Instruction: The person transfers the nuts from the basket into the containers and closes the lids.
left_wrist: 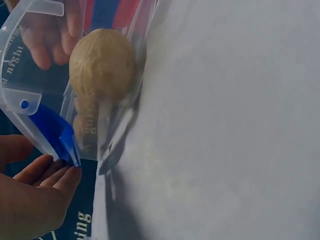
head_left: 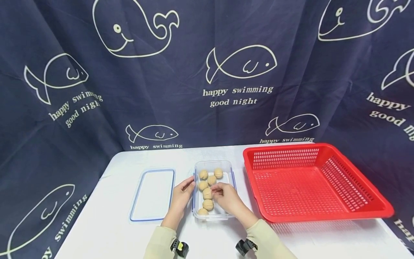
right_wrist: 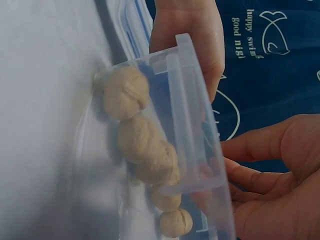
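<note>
A clear plastic food box (head_left: pixel 216 217) with blue side latches stands uncovered on the table, several walnuts (head_left: pixel 208 205) inside it. At its left side my left hand (head_left: pixel 182 197) touches the edge; in the left wrist view those fingertips (left_wrist: pixel 67 177) meet the blue latch (left_wrist: pixel 52 131), thumb apart. My right hand (head_left: pixel 227 197) reaches over the right wall, its fingertips beside a walnut (head_left: pixel 207 193) in the middle. Through the box, the left wrist view shows the right hand's fingers (left_wrist: pixel 42 45) hanging loosely. Box walls partly veil the right fingertips in the right wrist view.
Left of the box lies its clear lid (head_left: pixel 153 194) with a blue seal. A large red plastic basket (head_left: pixel 310 218) with perforated sides stands to the right, near the table's right edge. Dark blue curtains (head_left: pixel 194 118) with fish drawings hang behind the white table (head_left: pixel 110 201).
</note>
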A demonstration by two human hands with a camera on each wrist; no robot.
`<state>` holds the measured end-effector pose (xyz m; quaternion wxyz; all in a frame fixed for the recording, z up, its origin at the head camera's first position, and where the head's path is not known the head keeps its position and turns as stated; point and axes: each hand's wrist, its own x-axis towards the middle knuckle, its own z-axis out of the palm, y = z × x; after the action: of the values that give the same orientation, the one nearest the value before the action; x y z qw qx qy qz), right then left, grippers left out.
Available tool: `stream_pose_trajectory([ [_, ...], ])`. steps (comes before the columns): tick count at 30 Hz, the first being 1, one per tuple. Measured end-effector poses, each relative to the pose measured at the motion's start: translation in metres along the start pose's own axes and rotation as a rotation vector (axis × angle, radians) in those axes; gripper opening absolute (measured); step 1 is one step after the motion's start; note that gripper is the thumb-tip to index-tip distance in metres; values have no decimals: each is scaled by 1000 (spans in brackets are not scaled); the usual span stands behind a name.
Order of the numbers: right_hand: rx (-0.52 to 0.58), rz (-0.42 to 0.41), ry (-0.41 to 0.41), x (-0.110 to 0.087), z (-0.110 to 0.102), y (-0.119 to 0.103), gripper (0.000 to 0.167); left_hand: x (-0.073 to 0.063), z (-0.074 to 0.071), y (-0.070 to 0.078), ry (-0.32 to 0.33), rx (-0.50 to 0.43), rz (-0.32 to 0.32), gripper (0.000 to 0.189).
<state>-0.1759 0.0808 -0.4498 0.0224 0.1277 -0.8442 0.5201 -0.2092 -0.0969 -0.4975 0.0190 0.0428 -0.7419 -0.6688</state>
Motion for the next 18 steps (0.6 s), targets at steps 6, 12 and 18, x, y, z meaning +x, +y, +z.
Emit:
stream_pose_trajectory([
  [6,16,-62,21,5,8,-11,19,-5,-9,8,-46,104,-6,37],
  [12,105,-114,6,9,22,-27,23,-8,-30,16,-77,173,4,41],
  [18,143,-178,-40,15,41,-50,29,-10,-62,28,-17,225,-12,41],
])
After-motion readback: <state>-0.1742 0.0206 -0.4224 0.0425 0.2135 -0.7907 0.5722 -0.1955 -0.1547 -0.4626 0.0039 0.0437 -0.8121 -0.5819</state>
